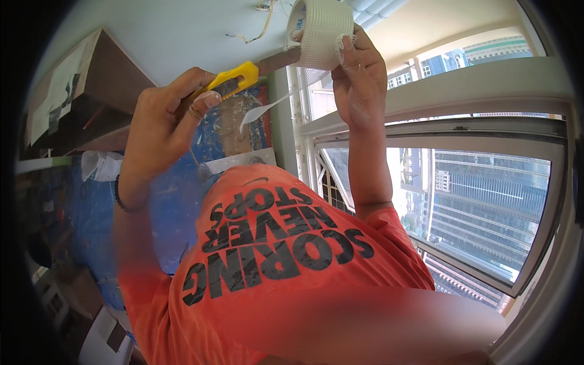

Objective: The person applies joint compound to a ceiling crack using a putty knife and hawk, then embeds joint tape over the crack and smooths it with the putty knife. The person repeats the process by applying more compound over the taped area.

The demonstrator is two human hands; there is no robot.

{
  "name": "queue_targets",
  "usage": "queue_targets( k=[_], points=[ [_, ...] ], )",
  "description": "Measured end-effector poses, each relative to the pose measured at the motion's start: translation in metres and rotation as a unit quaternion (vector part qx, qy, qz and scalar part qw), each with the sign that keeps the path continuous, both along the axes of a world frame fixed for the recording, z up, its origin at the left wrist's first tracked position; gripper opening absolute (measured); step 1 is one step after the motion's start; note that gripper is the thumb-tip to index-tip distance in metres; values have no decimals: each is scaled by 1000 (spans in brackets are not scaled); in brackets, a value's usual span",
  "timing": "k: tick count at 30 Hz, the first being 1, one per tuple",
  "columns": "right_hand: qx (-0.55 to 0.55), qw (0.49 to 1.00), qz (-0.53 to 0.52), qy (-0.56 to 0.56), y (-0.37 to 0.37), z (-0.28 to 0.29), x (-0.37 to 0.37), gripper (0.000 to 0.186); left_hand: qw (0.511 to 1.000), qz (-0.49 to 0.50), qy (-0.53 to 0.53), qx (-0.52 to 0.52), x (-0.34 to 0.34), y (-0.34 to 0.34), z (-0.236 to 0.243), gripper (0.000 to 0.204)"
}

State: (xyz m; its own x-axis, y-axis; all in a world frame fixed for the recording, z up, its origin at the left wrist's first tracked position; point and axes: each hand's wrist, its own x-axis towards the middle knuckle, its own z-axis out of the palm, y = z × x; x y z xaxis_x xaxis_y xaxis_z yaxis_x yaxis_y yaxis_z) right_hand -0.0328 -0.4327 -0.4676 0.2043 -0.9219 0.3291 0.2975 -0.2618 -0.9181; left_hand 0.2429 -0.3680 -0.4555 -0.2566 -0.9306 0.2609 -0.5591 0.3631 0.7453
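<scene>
Far left, beyond the left fingers: brown boxy unit (pixel 100 91). Below those fingers, blue sheeting (pixel 161 228).

Left hand (pixel 159 118) next: fingers closed in a pinch on a yellow cutter (pixel 248 69), index above, thumb below. Between the cutter and the right fingers there's a brownish length; can't tell if blade or finger. A thin pale strip (pixel 261 111) hangs below that gap, right of the left fingertips; attachment to the roll unclear.

White mesh roll (pixel 326 38) is in the right hand (pixel 360 85), upper right of the left fingers. Right thumb presses its near side, fingers curled only as far as the roll's thickness; those behind are hidden. Wires (pixel 266 23) show upper left of the right fingers, window (pixel 496 201) lower right.

For good handling, I'd check where the edge points, hold the roll firm, keep right fingertips off the cutting line, tension the mesh, slice lightly.
</scene>
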Motion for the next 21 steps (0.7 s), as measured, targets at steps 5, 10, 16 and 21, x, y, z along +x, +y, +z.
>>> queue_targets(
  k=[5, 10, 16, 21],
  points=[
    [0, 999, 34, 4, -3, -4, 5, 46, 999, -10, -33, -5, 0, -3, 12, 18],
    [-6, 996, 45, 79, -2, -10, 6, 44, 996, -43, -75, -19, -6, -19, 23, 18],
    [11, 996, 49, 77, 0, -13, 2, 47, 994, -52, -89, 30, -9, -30, 29, 21],
    [7, 991, 70, 111, -3, -16, 1, 46, 990, -77, -109, 45, -7, -32, 33, 21]
  ],
)
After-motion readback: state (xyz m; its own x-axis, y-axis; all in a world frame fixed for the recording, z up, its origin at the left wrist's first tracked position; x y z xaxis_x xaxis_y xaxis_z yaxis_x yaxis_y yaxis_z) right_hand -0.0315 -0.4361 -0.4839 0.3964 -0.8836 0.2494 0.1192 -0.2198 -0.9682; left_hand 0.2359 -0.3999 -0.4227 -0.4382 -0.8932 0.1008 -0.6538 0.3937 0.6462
